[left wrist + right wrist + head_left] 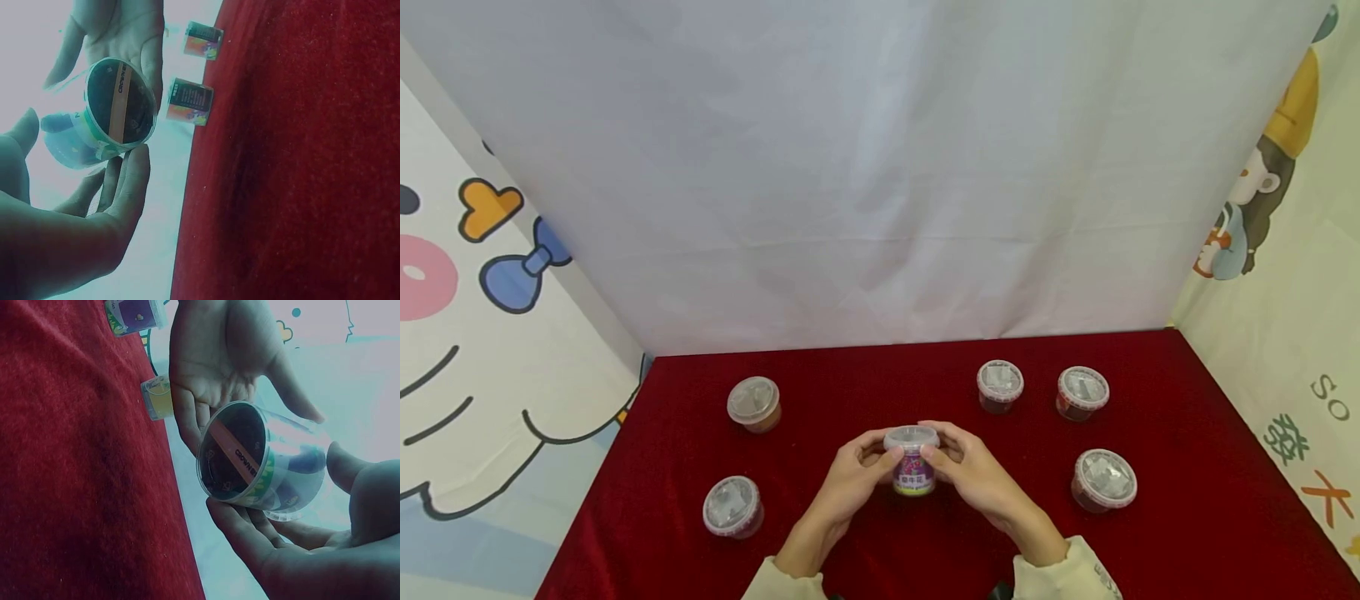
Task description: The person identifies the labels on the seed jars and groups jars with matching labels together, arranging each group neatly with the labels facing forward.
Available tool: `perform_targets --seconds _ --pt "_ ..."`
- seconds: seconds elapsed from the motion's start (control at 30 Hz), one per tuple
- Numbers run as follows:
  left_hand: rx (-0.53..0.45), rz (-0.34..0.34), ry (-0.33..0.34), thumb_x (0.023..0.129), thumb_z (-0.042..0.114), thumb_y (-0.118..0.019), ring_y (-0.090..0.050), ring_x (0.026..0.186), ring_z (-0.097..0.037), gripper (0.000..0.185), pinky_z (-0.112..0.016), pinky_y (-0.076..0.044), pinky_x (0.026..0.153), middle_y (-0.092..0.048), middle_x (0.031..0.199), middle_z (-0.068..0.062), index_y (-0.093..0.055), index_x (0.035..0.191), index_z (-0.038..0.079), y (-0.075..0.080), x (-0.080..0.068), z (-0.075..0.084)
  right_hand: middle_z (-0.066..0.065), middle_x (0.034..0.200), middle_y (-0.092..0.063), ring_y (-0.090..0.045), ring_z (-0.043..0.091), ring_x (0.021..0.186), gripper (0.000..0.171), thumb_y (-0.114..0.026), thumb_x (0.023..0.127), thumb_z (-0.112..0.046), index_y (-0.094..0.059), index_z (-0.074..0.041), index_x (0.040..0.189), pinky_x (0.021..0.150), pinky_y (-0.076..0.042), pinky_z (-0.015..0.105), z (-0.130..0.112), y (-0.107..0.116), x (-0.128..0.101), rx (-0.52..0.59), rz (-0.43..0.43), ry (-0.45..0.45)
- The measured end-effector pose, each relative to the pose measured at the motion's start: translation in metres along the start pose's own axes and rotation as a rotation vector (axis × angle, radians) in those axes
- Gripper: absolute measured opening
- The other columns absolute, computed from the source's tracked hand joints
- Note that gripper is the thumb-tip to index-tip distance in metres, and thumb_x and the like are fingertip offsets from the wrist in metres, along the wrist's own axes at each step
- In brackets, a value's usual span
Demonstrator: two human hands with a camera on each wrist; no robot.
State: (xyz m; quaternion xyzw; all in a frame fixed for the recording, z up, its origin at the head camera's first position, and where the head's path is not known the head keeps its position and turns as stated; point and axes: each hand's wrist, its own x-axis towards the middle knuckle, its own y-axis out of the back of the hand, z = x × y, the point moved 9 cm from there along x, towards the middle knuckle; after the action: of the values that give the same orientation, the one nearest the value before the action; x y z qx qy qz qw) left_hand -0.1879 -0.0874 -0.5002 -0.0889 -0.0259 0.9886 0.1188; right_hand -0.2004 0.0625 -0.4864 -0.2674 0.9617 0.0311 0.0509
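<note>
Head view: the left hand [857, 467] and right hand [966, 468] together clasp a small clear plastic cup with a purple label and a clear lid [912, 460], held just above the middle of the red velvet-covered worktop [1187, 500]. Fingers curl round the cup from both sides. Five similar lidded cups stand apart on the cloth, two at left [753, 403], three at right [1103, 480].

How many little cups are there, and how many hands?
Held cup with purple label, between left hand and right hand: 1
Lidded cups standing on the red cloth: 5 ()
Hands: 2
Total: 6 cups, 2 hands
</note>
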Motion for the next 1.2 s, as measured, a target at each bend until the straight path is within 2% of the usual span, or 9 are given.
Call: perform_targets --seconds 0.27,0.57,0.83,1.0,1.2 --pt "0.008 -0.008 -0.008 0.107 0.021 -0.066 -0.069 0.111 -0.017 0.053 -0.028 -0.058 0.094 -0.067 0.129 -0.018 -0.051 0.148 -0.01 0.008 -0.005 0.003 0.027 0.147 -0.054 -0.058 0.038 0.135 0.063 -0.057 0.112 -0.03 -0.038 0.008 0.158 0.103 -0.056 0.041 0.0 -0.007 0.004 0.014 -0.02 -0.004" --pt "0.074 -0.019 -0.003 0.108 0.023 -0.066 -0.068 0.111 -0.018 0.054 -0.028 -0.058 0.093 -0.067 0.127 -0.018 -0.051 0.148 -0.01 0.025 -0.017 0.009 0.025 0.145 -0.056 -0.06 0.036 0.133 0.061 -0.06 0.11 -0.027 -0.041 0.007 0.157 0.104 -0.056 0.039 -0.003 -0.023 0.009 0.032 -0.057 0.006" --pt "0.134 -0.017 0.007 0.107 0.021 -0.067 -0.068 0.114 -0.02 0.056 -0.027 -0.058 0.092 -0.067 0.128 -0.019 -0.05 0.149 -0.011 0.041 -0.03 0.015 0.023 0.137 -0.06 -0.065 0.027 0.123 0.058 -0.062 0.109 -0.025 -0.044 0.007 0.154 0.093 -0.057 0.03 -0.007 -0.04 0.015 0.031 -0.097 0.033" --pt "0.16 -0.023 0.007 0.106 0.021 -0.068 -0.068 0.117 -0.024 0.058 -0.029 -0.059 0.094 -0.066 0.131 -0.023 -0.048 0.15 -0.012 0.05 -0.037 0.018 0.022 0.135 -0.062 -0.067 0.022 0.116 0.054 -0.062 0.109 -0.023 -0.047 0.007 0.151 0.092 -0.057 0.03 -0.011 -0.051 0.018 0.03 -0.129 0.065" --pt "0.184 -0.018 0.01 0.106 0.02 -0.069 -0.068 0.114 -0.023 0.059 -0.028 -0.059 0.092 -0.067 0.129 -0.021 -0.048 0.15 -0.013 0.06 -0.046 0.022 0.023 0.137 -0.061 -0.066 0.028 0.12 0.051 -0.062 0.109 -0.02 -0.048 0.006 0.151 0.096 -0.057 0.035 -0.013 -0.063 0.022 0.026 -0.152 0.073"
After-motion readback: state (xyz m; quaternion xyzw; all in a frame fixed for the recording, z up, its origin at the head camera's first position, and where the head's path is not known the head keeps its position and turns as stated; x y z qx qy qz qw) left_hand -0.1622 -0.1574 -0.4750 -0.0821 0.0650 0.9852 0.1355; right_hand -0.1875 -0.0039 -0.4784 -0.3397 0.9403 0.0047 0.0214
